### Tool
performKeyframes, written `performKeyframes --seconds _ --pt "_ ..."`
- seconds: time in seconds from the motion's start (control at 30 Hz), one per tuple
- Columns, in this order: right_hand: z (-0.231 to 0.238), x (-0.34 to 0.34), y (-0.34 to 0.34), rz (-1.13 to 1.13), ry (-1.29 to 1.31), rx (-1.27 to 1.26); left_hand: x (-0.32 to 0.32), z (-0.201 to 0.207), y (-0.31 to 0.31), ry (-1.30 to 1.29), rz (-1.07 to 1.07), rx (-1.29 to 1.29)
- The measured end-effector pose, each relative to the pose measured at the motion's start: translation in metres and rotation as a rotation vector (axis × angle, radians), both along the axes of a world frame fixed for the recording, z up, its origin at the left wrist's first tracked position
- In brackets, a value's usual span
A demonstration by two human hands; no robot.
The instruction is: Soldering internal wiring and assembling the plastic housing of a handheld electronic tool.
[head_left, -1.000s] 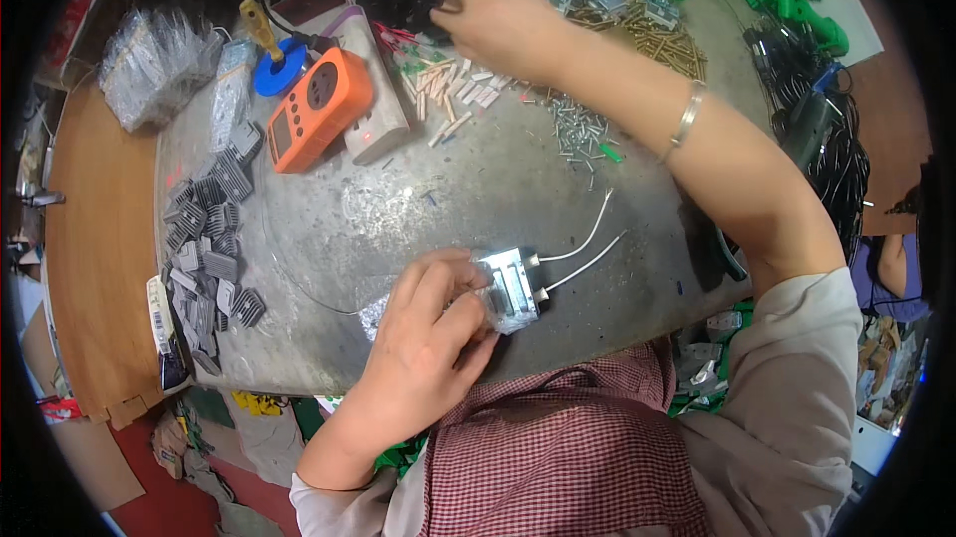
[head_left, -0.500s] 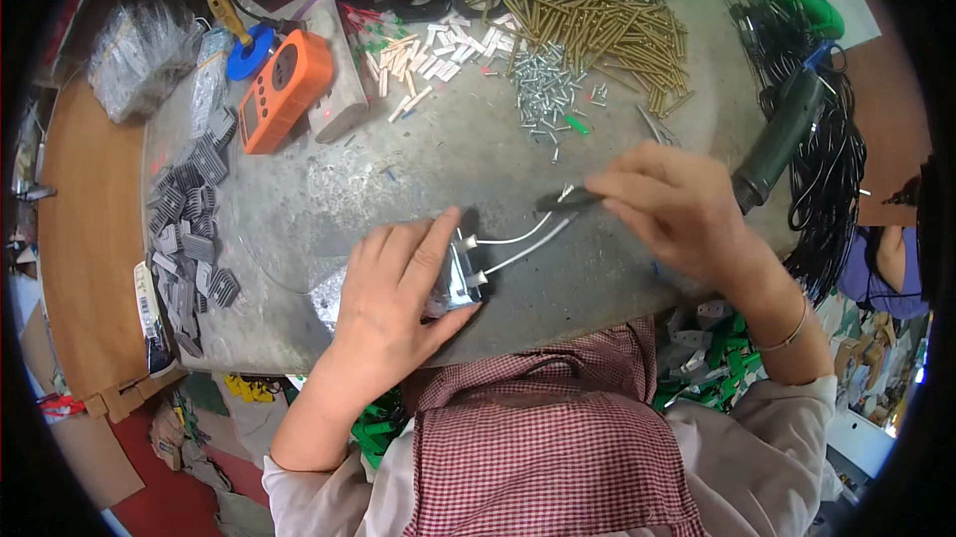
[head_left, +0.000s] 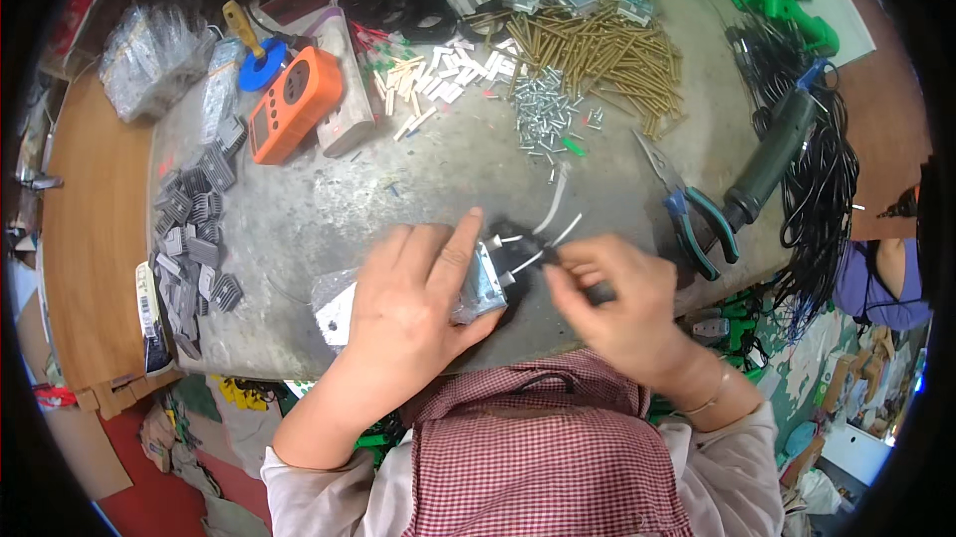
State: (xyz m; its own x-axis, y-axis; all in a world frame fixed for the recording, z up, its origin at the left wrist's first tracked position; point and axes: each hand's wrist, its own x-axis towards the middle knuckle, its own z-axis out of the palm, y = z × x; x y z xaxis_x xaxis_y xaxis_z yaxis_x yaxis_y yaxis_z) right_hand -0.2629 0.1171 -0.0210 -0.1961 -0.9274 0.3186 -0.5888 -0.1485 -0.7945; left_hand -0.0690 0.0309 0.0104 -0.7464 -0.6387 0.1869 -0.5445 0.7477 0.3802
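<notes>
A worker's left hand [head_left: 413, 288] spans a shiny metal-faced block [head_left: 486, 286], left of the pliers [head_left: 677, 206] on the bench [head_left: 428, 178], thumb and forefinger bracing its edges. Between block and pliers, the right hand [head_left: 629, 300] pinches a dark piece [head_left: 520, 250], blurred from where I stand, at the block's two white wires [head_left: 529, 264]; whether it goes around them I cannot tell. The block looks rigid, fairly light and slick, best gripped by its sides; the wires look bendy, better held mid-length than tugged at their roots.
</notes>
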Motion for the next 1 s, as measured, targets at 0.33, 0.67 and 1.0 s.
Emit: performKeyframes --seconds 0.33,0.67,1.0 --pt "0.0 0.019 0.004 0.145 0.157 -0.036 0.002 -0.02 0.002 0.034 0.005 -0.006" --pt "0.011 -0.002 0.003 0.337 0.178 0.088 -0.008 -0.011 -0.005 0.127 -0.021 0.109" --pt "0.052 -0.185 -0.152 -0.235 0.236 0.067 -0.004 -0.021 0.004 0.028 -0.036 -0.006"
